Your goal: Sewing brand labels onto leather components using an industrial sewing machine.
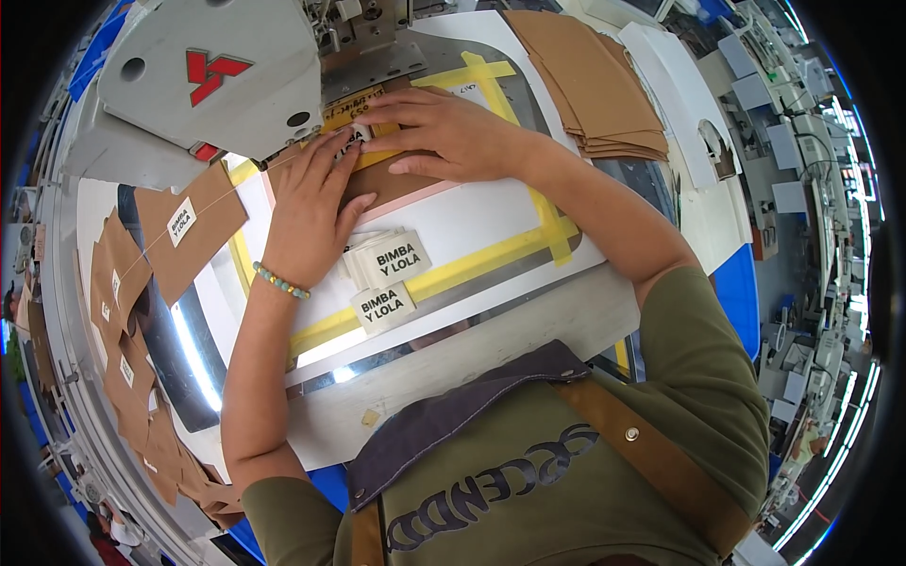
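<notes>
My left hand (311,193) lies flat on a brown fabric piece (396,181) beside the sewing machine (208,90), its fingers stretched toward the needle area. From the right my right hand (444,137) presses on the same piece, fingers extended and thumb apart. Between the fingertips of both hands shows part of a small white label (351,141) with dark print. Its edges are partly covered. Just beyond runs a yellow strip (354,102) with handwriting. Nearer to me, a small pile of white labels (392,257) and another label (382,309) rest on the white work surface.
A stack of brown pieces (590,85) lies at the far right. At left, brown pieces with labels (189,255) are joined by thread and heap down the table's side. Yellow tape (557,231) borders the white board. White sheets (675,104) lie beyond the stack.
</notes>
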Tool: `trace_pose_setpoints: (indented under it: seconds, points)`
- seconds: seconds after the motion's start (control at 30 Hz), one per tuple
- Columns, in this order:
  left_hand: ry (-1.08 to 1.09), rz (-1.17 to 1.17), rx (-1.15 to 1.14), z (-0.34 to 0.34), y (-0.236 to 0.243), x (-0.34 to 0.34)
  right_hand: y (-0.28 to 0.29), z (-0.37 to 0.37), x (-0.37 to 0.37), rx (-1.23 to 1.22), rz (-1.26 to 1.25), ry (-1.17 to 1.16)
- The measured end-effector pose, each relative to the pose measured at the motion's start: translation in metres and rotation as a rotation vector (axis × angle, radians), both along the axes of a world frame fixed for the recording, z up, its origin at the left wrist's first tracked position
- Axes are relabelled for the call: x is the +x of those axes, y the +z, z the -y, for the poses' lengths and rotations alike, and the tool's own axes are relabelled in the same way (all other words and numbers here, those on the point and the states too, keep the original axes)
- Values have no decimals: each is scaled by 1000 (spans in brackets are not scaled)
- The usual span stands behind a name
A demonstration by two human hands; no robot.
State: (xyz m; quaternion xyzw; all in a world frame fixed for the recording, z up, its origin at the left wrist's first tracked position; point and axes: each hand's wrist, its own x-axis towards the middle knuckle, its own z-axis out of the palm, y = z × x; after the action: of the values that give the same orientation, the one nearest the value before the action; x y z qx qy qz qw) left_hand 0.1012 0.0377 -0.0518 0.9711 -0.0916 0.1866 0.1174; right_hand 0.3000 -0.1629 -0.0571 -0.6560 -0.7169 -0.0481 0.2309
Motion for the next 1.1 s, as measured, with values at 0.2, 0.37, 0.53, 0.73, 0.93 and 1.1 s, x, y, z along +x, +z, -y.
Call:
trace_pose_setpoints:
  seconds: [0.2,0.37,0.53,0.73,0.93,1.1]
  points:
    - [41,70,-31,0,6,-3,-3,-4,-4,-16,49,-11]
    - [70,130,-4,-5,7,-2,-1,-5,-8,-42,107,-27]
    - [49,143,-71,-6,7,-1,6,-4,-9,-40,168,-55]
    - [70,133,-40,-6,9,-4,0,-7,-9,-13,67,-50]
    - [97,122,26,-5,11,-5,3,-6,-11,-5,-62,-35]
    - [40,76,54,-6,12,-7,5,-6,-11,2,-5,-28]
